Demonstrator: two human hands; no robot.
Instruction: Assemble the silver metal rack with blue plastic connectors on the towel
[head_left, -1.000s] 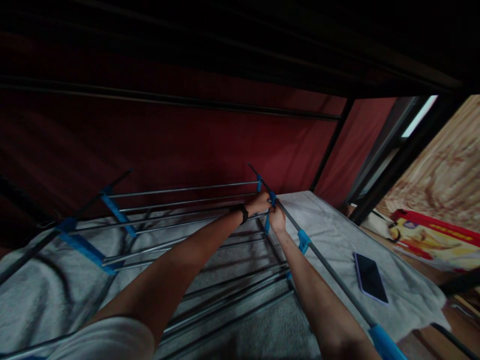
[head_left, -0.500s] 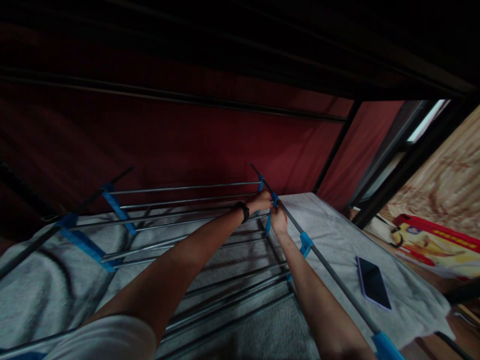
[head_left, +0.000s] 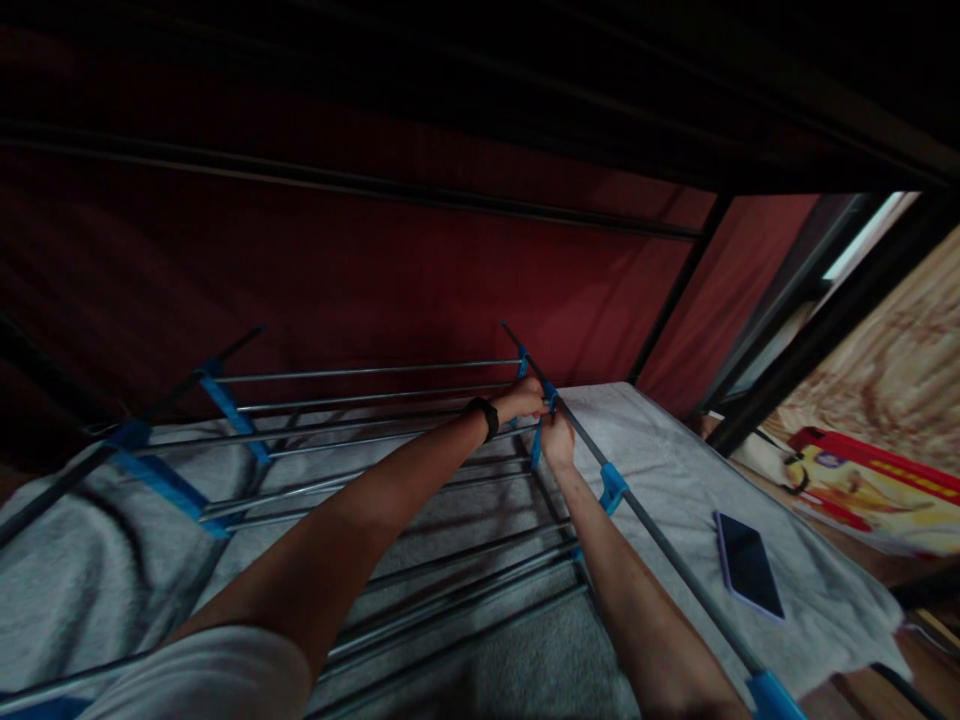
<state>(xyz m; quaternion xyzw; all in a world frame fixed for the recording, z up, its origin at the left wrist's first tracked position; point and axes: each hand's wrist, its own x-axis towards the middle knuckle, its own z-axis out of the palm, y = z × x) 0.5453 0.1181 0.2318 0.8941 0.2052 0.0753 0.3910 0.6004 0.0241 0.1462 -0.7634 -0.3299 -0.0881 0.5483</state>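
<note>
A rack of thin metal tubes (head_left: 315, 372) joined by blue plastic brackets lies on a grey blanket (head_left: 675, 500). My left hand (head_left: 526, 400), with a black band on the wrist, has its fingers closed at a blue bracket (head_left: 551, 393) on the rack's right-hand pole (head_left: 667, 550). Just below it, my right hand (head_left: 557, 440) is closed around the lower part of the same bracket. The two hands almost touch, and the fingers partly hide the bracket. Nearer along that pole sits another blue bracket (head_left: 613, 488). More blue brackets (head_left: 172, 480) hold the tubes on the left.
A phone (head_left: 748, 565) lies on the blanket to the right. Beyond the blanket's edge is a red and yellow package (head_left: 874, 485). A dark red cloth (head_left: 390, 290) hangs behind a dark metal bar (head_left: 360, 195). Dark frame posts (head_left: 682, 285) stand at the right.
Both hands stay at the same bracket, with only slight finger movement. The view has shifted a little.
</note>
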